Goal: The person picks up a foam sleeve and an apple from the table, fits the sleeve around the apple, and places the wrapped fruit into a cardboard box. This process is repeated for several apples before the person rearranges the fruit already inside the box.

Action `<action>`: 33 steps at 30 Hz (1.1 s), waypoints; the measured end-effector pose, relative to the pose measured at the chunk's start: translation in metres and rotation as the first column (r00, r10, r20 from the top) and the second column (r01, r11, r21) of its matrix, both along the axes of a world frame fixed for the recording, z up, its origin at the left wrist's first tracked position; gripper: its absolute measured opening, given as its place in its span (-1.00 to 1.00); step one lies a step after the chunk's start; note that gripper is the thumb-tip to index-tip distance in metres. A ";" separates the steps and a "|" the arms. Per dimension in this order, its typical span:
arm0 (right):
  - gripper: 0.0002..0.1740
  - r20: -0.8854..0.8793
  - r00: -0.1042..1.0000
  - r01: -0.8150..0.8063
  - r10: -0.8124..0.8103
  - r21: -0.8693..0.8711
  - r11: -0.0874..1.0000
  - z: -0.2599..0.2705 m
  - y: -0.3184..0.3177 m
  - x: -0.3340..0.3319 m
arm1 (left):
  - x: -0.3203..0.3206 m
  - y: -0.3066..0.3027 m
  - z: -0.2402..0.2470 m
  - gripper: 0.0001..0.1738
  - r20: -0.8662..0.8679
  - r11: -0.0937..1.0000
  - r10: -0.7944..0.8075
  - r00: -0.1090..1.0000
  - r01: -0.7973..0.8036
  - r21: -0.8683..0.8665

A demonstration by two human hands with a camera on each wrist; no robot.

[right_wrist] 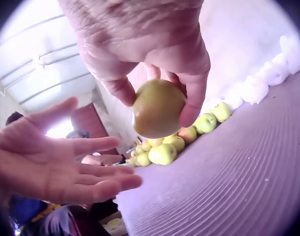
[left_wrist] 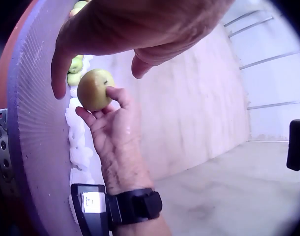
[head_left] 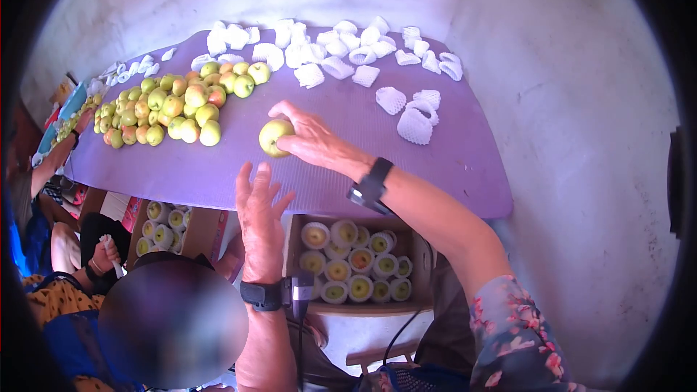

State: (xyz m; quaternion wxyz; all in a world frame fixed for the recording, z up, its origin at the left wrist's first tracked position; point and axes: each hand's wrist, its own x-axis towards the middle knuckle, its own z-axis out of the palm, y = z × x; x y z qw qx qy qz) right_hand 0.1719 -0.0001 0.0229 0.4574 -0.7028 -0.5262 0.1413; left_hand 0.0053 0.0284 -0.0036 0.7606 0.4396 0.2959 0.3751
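In the head view my right hand grips a yellow-green apple over the middle of the purple mat. Thumb and fingers curl round its sides, as the right wrist view shows with the same apple. My left hand is held up near the table's front edge, fingers spread and holding nothing; its palm faces the apple in the right wrist view. A heap of loose apples lies to the left of my right hand.
White foam sleeves lie scattered along the back, a few more at the right. Below the front edge stands a cardboard box of apples in sleeves, with a second box to its left. Another person's hand is at lower left.
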 end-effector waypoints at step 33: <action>-0.70 0.614 0.591 0.628 -0.524 0.058 0.776 -0.075 -0.198 0.131 | 0.067 -0.047 -0.011 -0.48 0.063 0.913 -0.407 0.911 0.407 0.009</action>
